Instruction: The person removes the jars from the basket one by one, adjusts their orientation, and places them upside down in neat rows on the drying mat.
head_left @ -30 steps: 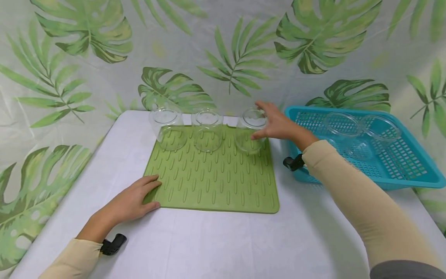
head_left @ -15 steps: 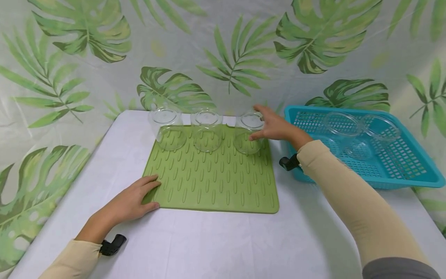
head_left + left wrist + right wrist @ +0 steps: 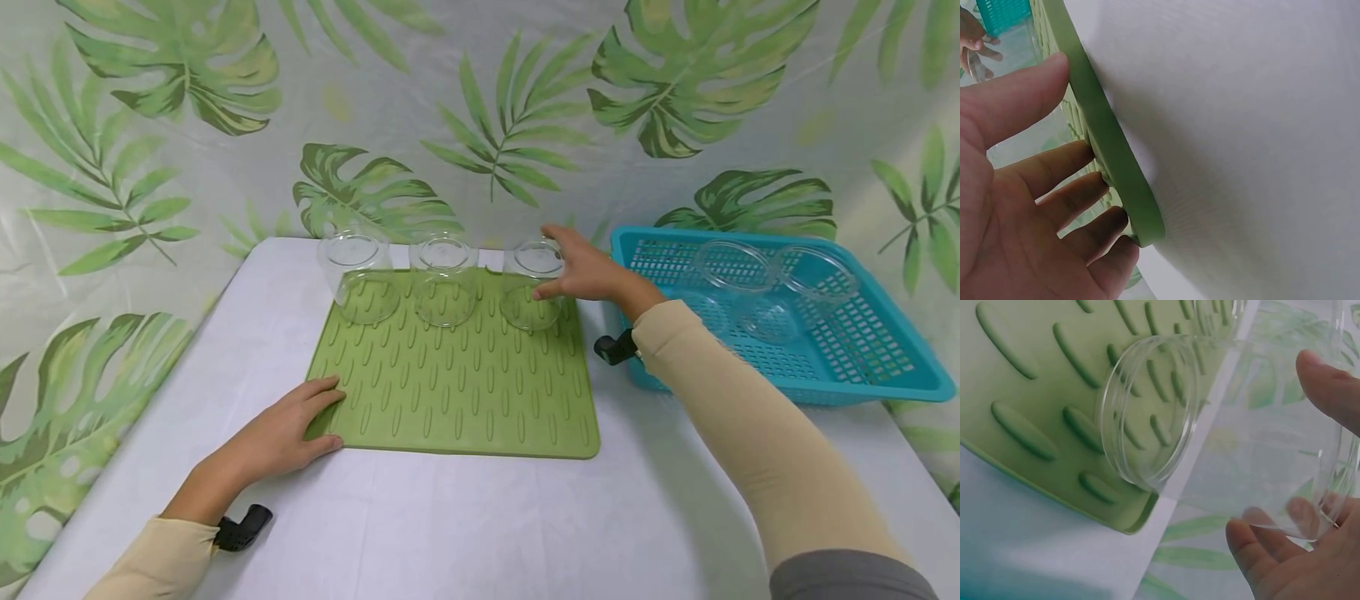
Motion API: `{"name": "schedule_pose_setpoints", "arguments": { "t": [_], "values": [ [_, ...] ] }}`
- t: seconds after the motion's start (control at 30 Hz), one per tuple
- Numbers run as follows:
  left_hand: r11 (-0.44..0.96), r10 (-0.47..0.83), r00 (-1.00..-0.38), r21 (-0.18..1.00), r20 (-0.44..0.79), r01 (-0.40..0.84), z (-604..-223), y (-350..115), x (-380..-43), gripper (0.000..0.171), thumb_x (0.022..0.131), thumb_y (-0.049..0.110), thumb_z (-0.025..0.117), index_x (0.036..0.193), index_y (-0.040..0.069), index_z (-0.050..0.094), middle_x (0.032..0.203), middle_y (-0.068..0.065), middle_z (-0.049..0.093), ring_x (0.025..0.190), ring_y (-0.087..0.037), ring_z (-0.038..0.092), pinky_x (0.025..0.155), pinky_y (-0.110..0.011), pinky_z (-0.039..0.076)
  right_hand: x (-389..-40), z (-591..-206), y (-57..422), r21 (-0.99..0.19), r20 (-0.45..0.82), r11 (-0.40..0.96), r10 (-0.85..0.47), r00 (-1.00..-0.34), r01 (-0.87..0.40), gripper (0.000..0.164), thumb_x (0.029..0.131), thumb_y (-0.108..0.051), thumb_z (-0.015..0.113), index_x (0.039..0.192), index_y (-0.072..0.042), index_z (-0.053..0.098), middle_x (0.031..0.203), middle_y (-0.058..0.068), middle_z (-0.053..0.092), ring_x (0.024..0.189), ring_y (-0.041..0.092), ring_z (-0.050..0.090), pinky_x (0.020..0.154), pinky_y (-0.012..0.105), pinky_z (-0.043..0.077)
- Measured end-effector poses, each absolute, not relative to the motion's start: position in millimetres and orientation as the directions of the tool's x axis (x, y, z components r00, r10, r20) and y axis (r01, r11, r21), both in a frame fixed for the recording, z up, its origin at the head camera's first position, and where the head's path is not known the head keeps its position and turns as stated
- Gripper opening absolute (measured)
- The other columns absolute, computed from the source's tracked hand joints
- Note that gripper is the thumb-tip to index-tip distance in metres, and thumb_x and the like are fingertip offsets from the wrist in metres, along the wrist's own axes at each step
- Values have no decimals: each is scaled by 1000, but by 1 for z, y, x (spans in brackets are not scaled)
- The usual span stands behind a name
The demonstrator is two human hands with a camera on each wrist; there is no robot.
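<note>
While right hand (image 3: 590, 271) grips clear container (image 3: 1225, 434), left hand (image 3: 285, 429) relaxed, touching green mat (image 3: 459, 387)

My cuffs (image 3: 667, 329) are beige, the worktop (image 3: 480, 525) plain white, the mat (image 3: 457, 387) oval-patterned green, the cups (image 3: 446, 283) clear, the basket (image 3: 870, 393) turquoise, the backdrop (image 3: 517, 100) leaf-printed in greens on grey.

Beyond the left hand (image 3: 281, 429) and right hand (image 3: 588, 265), we see a pale grey backdrop (image 3: 360, 108) printed with green monstera leaves (image 3: 705, 75) and palm fronds (image 3: 504, 137); it also extends leftward of the left hand. Nearer than the left hand, we observe a white-covered table (image 3: 480, 525), with a soft shadow (image 3: 697, 483) on the near side of the right hand.
</note>
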State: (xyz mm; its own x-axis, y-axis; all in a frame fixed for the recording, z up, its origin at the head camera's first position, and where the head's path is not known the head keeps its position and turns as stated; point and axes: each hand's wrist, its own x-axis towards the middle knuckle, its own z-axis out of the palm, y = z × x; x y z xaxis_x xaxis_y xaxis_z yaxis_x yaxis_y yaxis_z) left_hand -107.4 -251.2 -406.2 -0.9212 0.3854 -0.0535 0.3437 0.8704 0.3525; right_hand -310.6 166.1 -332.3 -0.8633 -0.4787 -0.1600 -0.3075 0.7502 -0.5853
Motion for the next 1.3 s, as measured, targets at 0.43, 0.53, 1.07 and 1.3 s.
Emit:
{"name": "schedule_pose_setpoints", "arguments": {
  "t": [0.43, 0.53, 1.07, 1.3],
  "values": [
    [869, 384, -922, 359, -55, 341, -402, -250, -108, 61, 89, 24, 73, 138, -5, 52, 151, -25, 43, 139, -48, 40, 110, -62, 39, -310, -328, 166, -642, -184, 717, -490, -852, -273, 106, 88, -26, 76, 160, -13, -1, 168, 14, 1, 151, 44, 19, 116, 62, 34],
    [868, 386, -921, 358, -52, 343, -403, -250, -108, 61, 89, 24, 72, 138, -5, 52, 151, -25, 42, 139, -48, 39, 110, -62, 39, -310, -328, 167, -642, -177, 716, -487, -855, -275, 107, 87, -26, 76, 160, -14, -1, 168, 14, 0, 151, 44, 19, 115, 62, 34],
    [868, 389, -919, 359, -67, 342, -404, -246, -108, 61, 90, 24, 72, 139, -5, 51, 152, -25, 42, 139, -48, 39, 111, -62, 39, -300, -301, 198, -543, -193, 786, -459, -867, -296, 117, 84, -44, 77, 160, -25, -11, 168, 11, -11, 156, 40, 0, 119, 70, 18],
    [875, 378, -922, 355, -79, 328, -405, -248, -107, 62, 89, 25, 73, 139, -4, 52, 151, -25, 42, 139, -48, 40, 110, -62, 39, -296, -263, 231, -472, -221, 834, -424, -878, -284, 112, 89, -44, 71, 160, -20, -13, 168, 15, -10, 151, 48, 16, 114, 70, 26]
  ]
}}
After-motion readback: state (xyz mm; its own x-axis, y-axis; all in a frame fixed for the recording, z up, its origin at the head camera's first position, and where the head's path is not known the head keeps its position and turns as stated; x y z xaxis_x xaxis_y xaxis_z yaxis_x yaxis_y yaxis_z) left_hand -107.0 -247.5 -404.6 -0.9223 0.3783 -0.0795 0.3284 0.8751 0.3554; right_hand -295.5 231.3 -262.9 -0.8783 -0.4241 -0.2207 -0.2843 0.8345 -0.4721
